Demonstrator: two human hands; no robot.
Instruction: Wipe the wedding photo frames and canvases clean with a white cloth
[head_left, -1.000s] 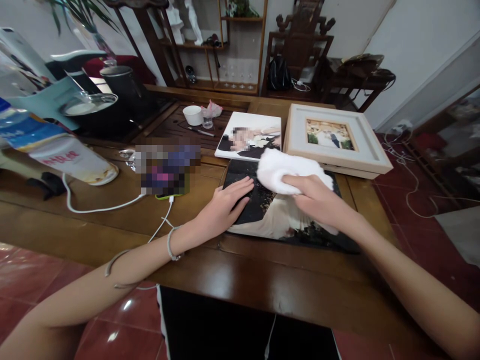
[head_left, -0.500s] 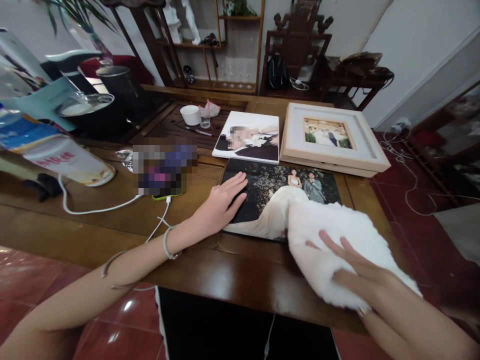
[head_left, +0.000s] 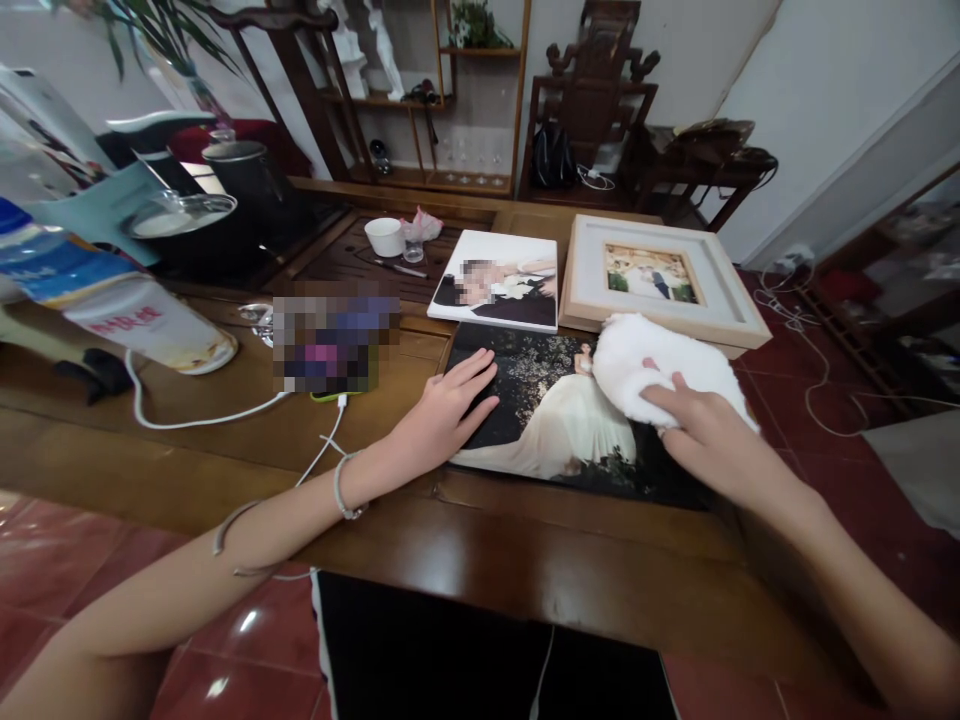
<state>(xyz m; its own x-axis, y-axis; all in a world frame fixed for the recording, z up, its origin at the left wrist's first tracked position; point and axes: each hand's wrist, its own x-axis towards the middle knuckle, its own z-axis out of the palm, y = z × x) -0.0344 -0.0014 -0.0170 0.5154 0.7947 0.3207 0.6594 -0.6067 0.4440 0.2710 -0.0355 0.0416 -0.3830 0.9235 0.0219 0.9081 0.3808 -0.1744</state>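
Observation:
A dark wedding photo panel (head_left: 555, 420) lies flat near the front edge of the wooden table. My left hand (head_left: 454, 405) rests on its left edge, fingers stretched out and flat. In my right hand (head_left: 697, 430) is a fluffy white cloth (head_left: 667, 365), pressed over the panel's upper right part and hiding some of the picture. Just behind the panel lies a white-edged photo panel (head_left: 517, 305). Beside that, to the right, is a light wood picture frame (head_left: 577, 285) with a small photo in it; the cloth reaches its front edge.
A phone (head_left: 330, 345), partly blurred out, lies left of my hand on a white charging cable (head_left: 210, 418). Farther left stand a large plastic bottle (head_left: 127, 310) and a black pot (head_left: 184, 245). On a tea tray (head_left: 337, 250) sit a white cup (head_left: 384, 237) and crumpled plastic (head_left: 425, 222).
My right hand has moved the white cloth away from me, from the panel's lower right to its upper right. My left hand stays in place on the panel.

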